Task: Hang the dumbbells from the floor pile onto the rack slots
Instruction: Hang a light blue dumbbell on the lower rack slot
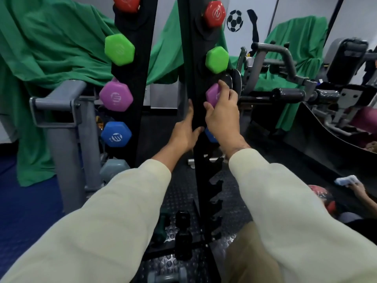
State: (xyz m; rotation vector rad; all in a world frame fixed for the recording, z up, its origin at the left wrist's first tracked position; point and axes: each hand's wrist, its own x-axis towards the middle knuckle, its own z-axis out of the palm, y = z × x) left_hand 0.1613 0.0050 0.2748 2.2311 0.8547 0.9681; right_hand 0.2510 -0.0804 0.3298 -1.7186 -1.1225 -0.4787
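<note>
At the bottom of the frame, dark dumbbells (183, 235) lie on the studded black floor mat (179, 193), with a grey one (167, 275) at the lower edge; they are blurred and partly hidden by the cream sleeves (114, 217). Just above centre, the left hand (184, 132) lies flat with straight fingers against the right rack post (190, 74), holding nothing. Beside it, the right hand (222, 116) curls its fingers and thumb around the end of a purple dumbbell (212, 94) that sits at the post's right edge, under the green dumbbell (216, 59); whether its handle is fully seated in a slot cannot be told. A blue end (211, 136) peeks out below the right wrist. Empty notches (217, 186) run down the lower post. Further left, the other post (135, 64) carries green (119, 50), purple (116, 97) and blue (116, 134) ends, with a pale grey one (114, 170) lowest. Red ends (214, 14) top both posts. Behind hang green cloths (47, 41), and grey gym machines (285, 64) stand at the right.
</note>
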